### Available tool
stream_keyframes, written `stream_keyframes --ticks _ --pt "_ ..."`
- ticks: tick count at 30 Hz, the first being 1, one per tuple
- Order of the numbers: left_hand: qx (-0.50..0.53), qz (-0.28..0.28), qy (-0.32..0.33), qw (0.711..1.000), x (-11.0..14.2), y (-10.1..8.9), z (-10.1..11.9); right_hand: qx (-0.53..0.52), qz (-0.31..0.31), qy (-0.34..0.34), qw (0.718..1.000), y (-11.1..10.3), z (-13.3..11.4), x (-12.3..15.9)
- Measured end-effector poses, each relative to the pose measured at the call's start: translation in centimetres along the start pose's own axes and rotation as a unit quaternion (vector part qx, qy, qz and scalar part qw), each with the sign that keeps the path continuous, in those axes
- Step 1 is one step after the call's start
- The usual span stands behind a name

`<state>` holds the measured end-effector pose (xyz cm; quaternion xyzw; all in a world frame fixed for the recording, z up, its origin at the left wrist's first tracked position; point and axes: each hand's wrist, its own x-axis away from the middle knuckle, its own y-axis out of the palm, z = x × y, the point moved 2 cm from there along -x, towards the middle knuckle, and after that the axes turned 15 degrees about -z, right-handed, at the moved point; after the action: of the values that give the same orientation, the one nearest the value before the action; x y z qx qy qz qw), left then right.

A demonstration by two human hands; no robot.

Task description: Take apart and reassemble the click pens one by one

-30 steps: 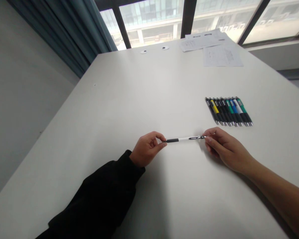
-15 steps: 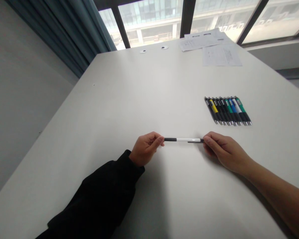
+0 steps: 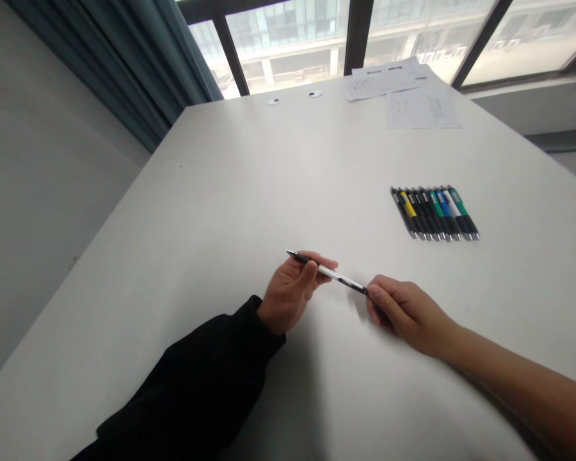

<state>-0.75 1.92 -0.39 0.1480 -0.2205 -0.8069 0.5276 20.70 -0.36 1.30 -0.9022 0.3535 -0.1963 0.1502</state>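
Note:
A white-and-black pen (image 3: pixel 330 273) is held between both hands above the table, slanting down to the right. My left hand (image 3: pixel 295 288) is closed on its black grip, and the metal tip sticks out past the fingers to the upper left. At the other end, my right hand (image 3: pixel 403 310) pinches the pen's black top between thumb and fingers; the very end is hidden. Beyond my right hand lies a slanted row of pens (image 3: pixel 434 214), with black, yellow, green, blue and white barrels side by side.
The white table (image 3: pixel 221 211) stretches back to the window. Sheets of paper (image 3: pixel 422 105) lie at its far right, and two small white ovals with dark spots (image 3: pixel 315 94) sit along the far edge. A blue-grey curtain (image 3: pixel 139 70) hangs at the left.
The pen has gone from level to tilted, its tip now higher at the left. My left hand has slid along onto the grip, uncovering the tip. My right hand has moved left and nearer.

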Motion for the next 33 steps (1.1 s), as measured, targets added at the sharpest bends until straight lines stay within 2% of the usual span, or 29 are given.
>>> stream_keyframes --ticks 3,5,8,10,12,15,20,26,29,33 --pt "0.055 -0.047 -0.055 0.996 0.4 0.9 -0.3 0.021 -0.078 -0.055 0.995 0.2 -0.3 -0.1" --pt "0.049 -0.103 -0.124 0.986 0.7 1.1 -0.5 0.005 -0.1 -0.072 0.992 0.0 -0.2 -0.1" --pt "-0.002 -0.199 -0.233 0.952 1.3 1.4 -0.7 -0.053 -0.076 -0.056 0.994 -0.4 0.3 -0.1" --pt "-0.024 -0.236 -0.259 0.936 1.5 1.6 -0.7 -0.065 -0.066 -0.039 0.995 -0.6 0.4 -0.1" --pt "-0.026 -0.252 -0.259 0.932 1.5 1.6 -0.7 -0.046 -0.072 -0.029 0.996 -0.7 0.4 -0.1" --pt "-0.017 -0.251 -0.248 0.935 1.5 1.3 -0.7 -0.05 -0.067 -0.013 0.996 -0.8 0.3 -0.2" --pt "-0.007 -0.232 -0.197 0.952 1.3 0.9 -0.6 -0.147 -0.02 0.028 0.989 -0.6 0.7 -0.3" --pt "-0.123 -0.193 -0.123 0.966 1.3 1.0 -0.9 -0.153 0.005 0.043 0.987 -0.4 0.8 -0.5" --pt "-0.224 -0.19 -0.053 0.954 1.3 1.3 -0.5 -0.139 0.0 0.032 0.99 -0.4 0.5 -0.5" --pt "-0.393 -0.174 0.055 0.901 1.3 1.6 0.6 -0.113 -0.038 0.0 0.993 -0.3 0.3 -0.6"
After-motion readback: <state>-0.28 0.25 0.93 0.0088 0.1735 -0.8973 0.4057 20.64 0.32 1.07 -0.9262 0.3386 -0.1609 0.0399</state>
